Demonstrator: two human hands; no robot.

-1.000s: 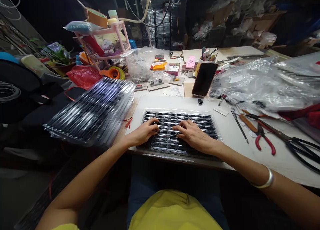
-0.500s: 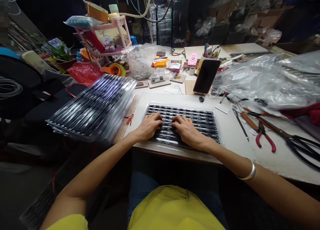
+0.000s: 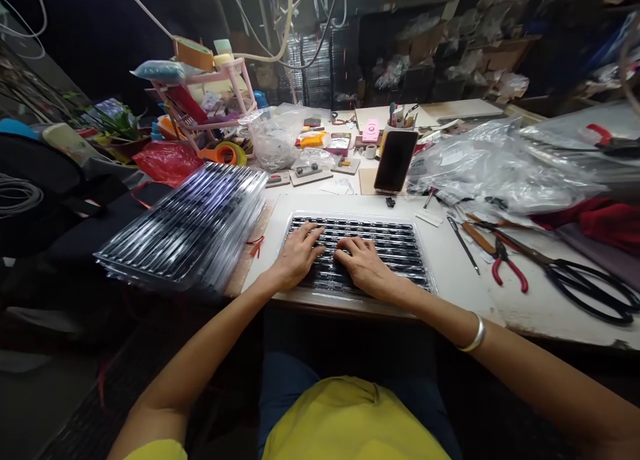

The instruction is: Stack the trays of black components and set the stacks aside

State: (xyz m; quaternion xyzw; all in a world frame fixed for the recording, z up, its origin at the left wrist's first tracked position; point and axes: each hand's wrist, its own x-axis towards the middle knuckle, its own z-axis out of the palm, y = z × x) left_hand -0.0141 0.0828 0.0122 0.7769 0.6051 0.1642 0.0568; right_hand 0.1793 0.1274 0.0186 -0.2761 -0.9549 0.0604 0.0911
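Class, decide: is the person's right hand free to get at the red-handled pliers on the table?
Probably yes: the right hand rests on the black tray, and bare table lies between it and the pliers.

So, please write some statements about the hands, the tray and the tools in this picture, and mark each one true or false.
1. Both hands, the left hand and the right hand, rest on the black tray. True.
2. The phone lies flat on the tray. False: it stands propped up behind the tray.
3. The red-handled pliers lie to the right of the tray. True.
4. The stack of trays is on the right side. False: it is on the left.
5. The right wrist has a bangle. True.
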